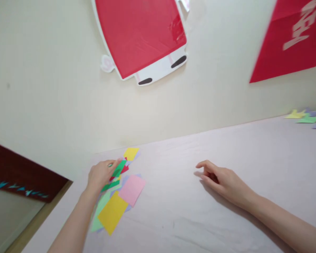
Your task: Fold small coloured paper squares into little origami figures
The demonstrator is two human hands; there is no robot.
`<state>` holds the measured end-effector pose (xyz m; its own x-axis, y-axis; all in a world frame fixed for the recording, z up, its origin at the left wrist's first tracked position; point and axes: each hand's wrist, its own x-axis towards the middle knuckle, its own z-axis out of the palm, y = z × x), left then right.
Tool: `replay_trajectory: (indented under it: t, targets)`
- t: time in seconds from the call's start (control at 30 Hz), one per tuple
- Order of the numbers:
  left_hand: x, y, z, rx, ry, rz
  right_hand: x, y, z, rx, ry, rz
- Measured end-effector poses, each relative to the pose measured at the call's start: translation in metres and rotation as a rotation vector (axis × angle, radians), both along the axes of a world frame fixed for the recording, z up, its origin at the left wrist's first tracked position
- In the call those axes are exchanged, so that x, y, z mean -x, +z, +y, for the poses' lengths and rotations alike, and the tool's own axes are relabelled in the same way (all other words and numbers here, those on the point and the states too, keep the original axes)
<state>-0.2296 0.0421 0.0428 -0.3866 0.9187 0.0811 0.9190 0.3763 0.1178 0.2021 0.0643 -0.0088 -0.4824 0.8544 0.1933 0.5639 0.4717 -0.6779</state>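
Observation:
Several coloured paper squares (121, 196) lie spread in a loose pile at the table's left: yellow, pink, green, red and pale blue. My left hand (101, 175) rests on the pile and pinches a green paper square (118, 168) between thumb and fingers. My right hand (221, 179) lies on the bare table to the right of the pile. Its fingers are loosely curled, nothing is in them, and it touches no paper.
The table (213, 218) has a pale pink-white cover and stands against a cream wall. Folded paper pieces (308, 117) lie at the far right edge. Red decorations (144, 31) hang on the wall. A dark red strip (20, 174) is at the left.

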Motion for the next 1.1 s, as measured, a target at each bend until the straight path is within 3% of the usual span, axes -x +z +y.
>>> replay_trajectory:
  t: [0.1, 0.27, 0.37, 0.57, 0.7, 0.87, 1.1]
  targets:
    - [0.004, 0.003, 0.019, -0.001, 0.038, -0.003, 0.001, -0.001, 0.001, 0.009, -0.005, -0.006]
    - [0.005, -0.012, 0.065, 0.087, 0.022, -0.082, 0.001, -0.003, 0.001, 0.008, -0.016, -0.019]
    - [0.01, -0.015, 0.081, 0.174, 0.0, -0.15, 0.0, -0.004, 0.003, 0.017, -0.02, 0.006]
    - [0.043, -0.001, 0.066, 0.328, 0.015, -0.244, -0.001, -0.004, 0.004, 0.048, -0.023, 0.02]
    - [0.057, -0.003, 0.053, 0.393, 0.041, -0.265, 0.0, -0.003, 0.004, 0.057, -0.022, 0.019]
    - [0.057, -0.003, 0.05, 0.425, 0.04, -0.326, 0.0, -0.003, 0.004, 0.045, -0.032, 0.028]
    - [0.046, 0.005, 0.044, 0.317, 0.031, -0.425, 0.0, -0.005, 0.005, 0.06, -0.023, 0.018]
